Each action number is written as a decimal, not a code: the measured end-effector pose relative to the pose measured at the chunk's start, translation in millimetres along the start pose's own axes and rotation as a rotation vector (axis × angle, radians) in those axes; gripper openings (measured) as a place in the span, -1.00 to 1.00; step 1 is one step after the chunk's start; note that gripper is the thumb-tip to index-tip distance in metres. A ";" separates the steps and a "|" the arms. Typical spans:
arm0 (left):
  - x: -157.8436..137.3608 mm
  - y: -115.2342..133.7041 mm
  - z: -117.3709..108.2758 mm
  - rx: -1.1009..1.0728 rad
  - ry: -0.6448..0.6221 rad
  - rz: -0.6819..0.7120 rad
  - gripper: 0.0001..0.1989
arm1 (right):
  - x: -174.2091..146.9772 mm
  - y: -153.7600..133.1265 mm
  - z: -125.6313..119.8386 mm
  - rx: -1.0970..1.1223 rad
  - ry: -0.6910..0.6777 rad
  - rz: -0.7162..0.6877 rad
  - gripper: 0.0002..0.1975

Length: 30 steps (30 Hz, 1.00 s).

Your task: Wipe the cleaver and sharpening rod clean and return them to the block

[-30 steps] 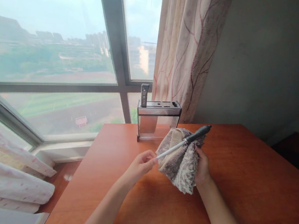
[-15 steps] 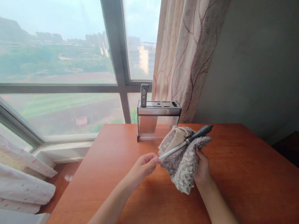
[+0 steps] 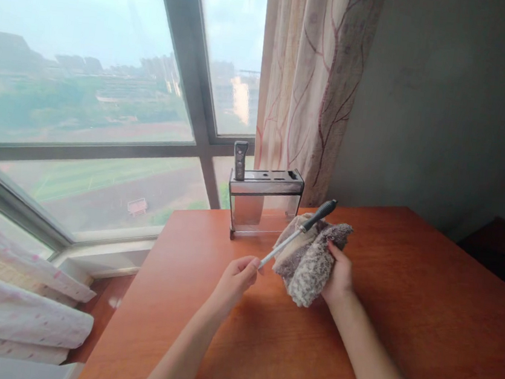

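My left hand (image 3: 239,278) pinches the tip of a honing steel (image 3: 283,245), a thin metal rod with a black ribbed handle. The rod slants up to the right, its handle end at the top. A fuzzy grey-and-beige cloth (image 3: 311,268) is bunched in my right hand (image 3: 338,273), whose fingers are partly hidden behind it. The steel passes in front of the cloth's upper left part; whether they touch there I cannot tell. Both are held above the table.
A knife block (image 3: 266,185) with clear sides stands near the table's back edge, one dark-handled knife (image 3: 240,161) upright in its left slot. The brown wooden table (image 3: 405,292) reaches the window (image 3: 98,184) side. A patterned curtain (image 3: 314,87) hangs behind.
The honing steel has shifted left with my left hand, and its handle now stands clear of the cloth's right folds. My right hand and the cloth have turned and moved slightly upward.
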<state>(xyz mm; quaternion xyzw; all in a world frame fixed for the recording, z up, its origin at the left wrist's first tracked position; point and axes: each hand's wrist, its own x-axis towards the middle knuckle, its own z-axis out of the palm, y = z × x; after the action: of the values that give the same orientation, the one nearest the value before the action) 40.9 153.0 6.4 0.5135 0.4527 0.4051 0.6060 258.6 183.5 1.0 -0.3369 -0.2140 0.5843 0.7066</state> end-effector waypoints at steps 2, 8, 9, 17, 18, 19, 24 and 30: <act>-1.1 3.0 -2.4 -0.065 -0.015 -0.019 -0.54 | 0.6 -7.5 -0.7 0.097 -0.025 0.045 -0.70; -7.6 10.3 -1.8 -0.041 -0.157 -0.066 -0.53 | -4.0 -21.8 -5.4 0.131 -0.084 0.021 -0.61; -8.4 10.3 0.3 -0.013 -0.168 -0.079 -0.53 | -4.9 -21.5 -5.8 0.126 -0.081 0.004 -0.60; -4.7 2.6 5.7 0.142 -0.020 0.048 -0.55 | -7.8 -17.0 -5.0 0.128 -0.085 -0.010 -0.60; -3.9 2.2 4.0 0.169 0.017 0.076 -0.56 | -7.6 -16.7 -4.8 0.119 -0.086 -0.001 -0.61; -3.3 2.2 2.4 0.199 0.052 0.099 -0.56 | -7.2 -16.3 -4.8 0.114 -0.086 0.004 -0.62; -2.6 3.6 -2.5 0.306 0.179 0.157 -0.55 | -4.2 -13.3 -5.4 0.118 -0.063 0.026 -0.70; -4.4 2.2 -1.5 0.380 0.100 0.168 -0.58 | -4.2 -13.1 -2.5 0.149 -0.066 0.017 -0.69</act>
<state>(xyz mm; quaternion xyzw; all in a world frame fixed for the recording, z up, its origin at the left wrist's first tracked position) 38.3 149.5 9.1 0.6338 0.5061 0.3866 0.4390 268.3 177.7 9.2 -0.2657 -0.1900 0.6153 0.7175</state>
